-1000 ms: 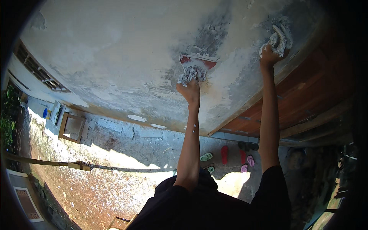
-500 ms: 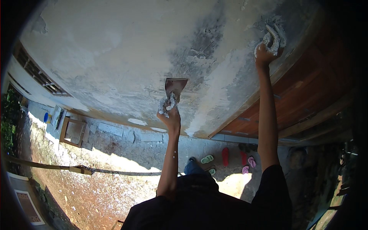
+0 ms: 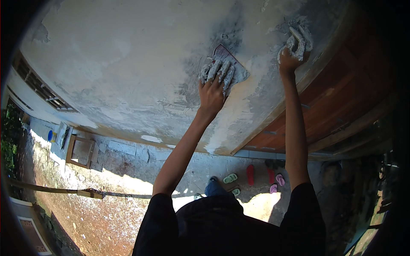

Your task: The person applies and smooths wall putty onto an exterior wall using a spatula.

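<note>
My left hand [image 3: 212, 87], its fingers coated in grey-white paste, is closed on a wide putty knife [image 3: 237, 68]. The reddish blade lies tilted against the patchy plastered wall [image 3: 128, 64], beside a dark, rough streak [image 3: 228, 32]. Higher up and to the right, my right hand [image 3: 294, 49] is near the wall by the brown wooden door. Thick wet paste covers its curled fingers; what they hold, if anything, I cannot make out.
The brown door [image 3: 324, 98] borders the wall at right. Below lie green sandals [image 3: 230, 178], red footwear [image 3: 250, 175] and pink sandals [image 3: 279, 179]. A wooden frame [image 3: 80, 151] leans near a blue bucket [image 3: 51, 136] at left. A pole [image 3: 51, 186] crosses the lower left.
My left hand has swept the putty knife up and to the right, and the blade has turned to a slant. The right hand has shifted only slightly left.
</note>
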`<state>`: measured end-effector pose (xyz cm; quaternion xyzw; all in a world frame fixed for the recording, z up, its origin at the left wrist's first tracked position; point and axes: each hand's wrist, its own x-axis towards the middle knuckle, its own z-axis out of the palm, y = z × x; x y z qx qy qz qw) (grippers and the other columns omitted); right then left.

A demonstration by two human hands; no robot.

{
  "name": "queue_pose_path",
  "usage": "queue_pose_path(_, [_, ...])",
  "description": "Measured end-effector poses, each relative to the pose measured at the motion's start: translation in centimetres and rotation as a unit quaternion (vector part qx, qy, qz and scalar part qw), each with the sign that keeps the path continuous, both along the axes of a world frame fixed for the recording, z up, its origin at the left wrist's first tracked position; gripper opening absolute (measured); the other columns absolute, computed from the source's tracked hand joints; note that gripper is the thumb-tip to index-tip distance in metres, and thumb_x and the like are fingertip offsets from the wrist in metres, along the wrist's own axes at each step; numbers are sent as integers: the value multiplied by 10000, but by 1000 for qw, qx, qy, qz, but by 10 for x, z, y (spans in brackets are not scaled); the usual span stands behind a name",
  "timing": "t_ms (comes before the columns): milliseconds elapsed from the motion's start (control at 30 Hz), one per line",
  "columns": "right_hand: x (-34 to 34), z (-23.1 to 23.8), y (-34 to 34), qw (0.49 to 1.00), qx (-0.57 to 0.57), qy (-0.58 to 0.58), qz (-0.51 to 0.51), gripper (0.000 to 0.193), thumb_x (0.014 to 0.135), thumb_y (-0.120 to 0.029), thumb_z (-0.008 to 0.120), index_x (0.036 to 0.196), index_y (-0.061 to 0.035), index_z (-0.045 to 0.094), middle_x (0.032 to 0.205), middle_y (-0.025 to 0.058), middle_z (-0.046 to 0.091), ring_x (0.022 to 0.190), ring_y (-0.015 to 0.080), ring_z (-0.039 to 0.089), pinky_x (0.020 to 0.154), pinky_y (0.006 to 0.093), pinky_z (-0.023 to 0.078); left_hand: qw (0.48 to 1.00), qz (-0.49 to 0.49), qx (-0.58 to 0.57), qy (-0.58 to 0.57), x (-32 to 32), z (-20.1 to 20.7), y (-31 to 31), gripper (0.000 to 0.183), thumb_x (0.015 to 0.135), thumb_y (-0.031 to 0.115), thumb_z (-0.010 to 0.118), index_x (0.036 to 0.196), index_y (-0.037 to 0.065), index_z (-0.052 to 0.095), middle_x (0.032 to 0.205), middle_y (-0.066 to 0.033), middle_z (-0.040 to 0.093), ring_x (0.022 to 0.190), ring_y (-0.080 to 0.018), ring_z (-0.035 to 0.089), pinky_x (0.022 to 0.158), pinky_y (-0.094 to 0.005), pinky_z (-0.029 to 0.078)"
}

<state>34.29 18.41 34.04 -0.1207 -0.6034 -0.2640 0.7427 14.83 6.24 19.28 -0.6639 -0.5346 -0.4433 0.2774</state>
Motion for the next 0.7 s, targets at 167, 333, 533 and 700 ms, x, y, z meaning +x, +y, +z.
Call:
queue_pose_path(167, [9, -12, 11, 998, -39, 21, -34, 496, 541, -14, 526, 1034, -71, 524, 1013, 105, 523, 878, 295, 509, 767, 371, 387, 994, 45, -38, 97, -8, -28, 8, 125, 686, 121, 521, 761, 44, 585, 949, -82, 577, 816, -203, 543, 827, -491, 360])
queue_pose_path(333, [6, -14, 7, 998, -23, 25, -46, 501, 547, -26, 529, 1045, -84, 519, 1026, 97, 522, 892, 303, 508, 767, 380, 385, 984, 83, -86, 135, -11, -66, -4, 131, 699, 131, 515, 776, 49, 583, 936, -67, 575, 792, -184, 543, 829, -482, 371])
queue_pose_path(533, [1, -8, 2, 998, -47, 30, -30, 447, 568, -32, 527, 1011, -97, 545, 1041, 91, 533, 941, 300, 502, 790, 392, 382, 974, 93, -174, 112, -14, -98, -36, 139, 700, 123, 518, 791, 38, 581, 957, -94, 564, 826, -214, 538, 842, -488, 361])
queue_pose_path(700, [11, 0, 7, 996, 16, -33, -76, 421, 581, -22, 522, 997, -81, 549, 1035, 97, 536, 955, 302, 494, 820, 401, 362, 973, 73, -220, 9, 0, -42, -74, 231, 672, 110, 570, 849, -37, 557, 961, -203, 531, 925, -305, 502, 854, -501, 342])
